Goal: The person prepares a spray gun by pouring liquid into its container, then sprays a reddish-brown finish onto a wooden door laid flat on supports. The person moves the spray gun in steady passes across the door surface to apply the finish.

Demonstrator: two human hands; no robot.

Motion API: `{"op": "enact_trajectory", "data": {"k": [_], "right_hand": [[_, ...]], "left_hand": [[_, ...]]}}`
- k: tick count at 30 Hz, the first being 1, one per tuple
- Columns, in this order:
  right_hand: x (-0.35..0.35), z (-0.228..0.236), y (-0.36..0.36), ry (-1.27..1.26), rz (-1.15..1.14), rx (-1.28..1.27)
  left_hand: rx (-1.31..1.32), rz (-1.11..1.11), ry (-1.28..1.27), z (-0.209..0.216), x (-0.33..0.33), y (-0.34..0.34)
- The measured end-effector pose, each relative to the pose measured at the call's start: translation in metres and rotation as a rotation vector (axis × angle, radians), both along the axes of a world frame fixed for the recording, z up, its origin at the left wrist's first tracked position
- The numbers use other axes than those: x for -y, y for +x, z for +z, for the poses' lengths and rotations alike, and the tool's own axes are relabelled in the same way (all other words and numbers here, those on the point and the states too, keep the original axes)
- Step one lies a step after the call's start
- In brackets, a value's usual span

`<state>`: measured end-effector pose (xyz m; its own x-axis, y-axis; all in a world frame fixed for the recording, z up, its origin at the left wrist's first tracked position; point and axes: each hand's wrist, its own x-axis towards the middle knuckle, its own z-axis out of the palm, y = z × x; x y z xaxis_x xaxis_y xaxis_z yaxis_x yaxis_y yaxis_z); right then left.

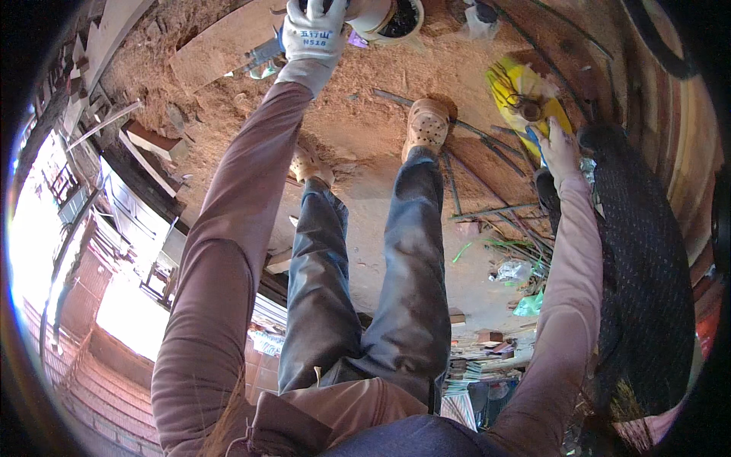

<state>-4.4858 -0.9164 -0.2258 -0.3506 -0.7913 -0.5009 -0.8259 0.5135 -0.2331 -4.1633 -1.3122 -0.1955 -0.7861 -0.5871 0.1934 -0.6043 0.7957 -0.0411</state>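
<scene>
- Nearest the camera, at the lower edge, dark cloth [411,440] bulges in front of the shirt [365,407]; beyond it the jeans [403,251] run up to tan clogs [426,128] on the ground
- Head view, top: the left hand [314,34], in a white glove, reaches far forward to the upper rim, where its fingertips are partly cut off
- Just right of it is the white pot [369,17], with dark stuff [400,21] inside; I cannot tell whether the fingers are clamped on the pot or only lie beside it
- Left of the glove, near the wrist, a blue thing [266,52] shows over a board [217,46]
- Head view, right: the right hand [562,152] is at the near end of the yellow bundle [550,114], a strip of blue by its fingers; blur hides whether they are closed on anything
- The bundle's long axis slants from the fingers up and to the left, away from the body; the right hand is much the nearer to it, the left hand to the pot
- Thin rods [491,145] lie left of the right hand, dark speckled fabric [640,282] right of its forearm
</scene>
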Motion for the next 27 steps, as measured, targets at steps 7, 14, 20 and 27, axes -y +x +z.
{"op": "enact_trajectory", "data": {"k": [7, 14, 20, 27], "right_hand": [[-0.013, 0.041, 0.075, 0.000, -0.163, 0.031], [-0.018, 0.074, 0.152, -0.195, -0.017, -0.001], [0.016, 0.089, 0.228, 0.047, -0.080, -0.022], [0.086, 0.098, 0.286, 0.268, 0.017, -0.064]], "left_hand": [[-0.377, 0.190, 0.347, -0.025, 0.009, 0.032], [-0.783, 0.396, 0.659, -0.070, -0.014, 0.106], [-0.768, 0.480, 0.862, -0.066, -0.080, 0.153], [-0.690, 0.411, 0.932, -0.086, -0.124, 0.199]]}}
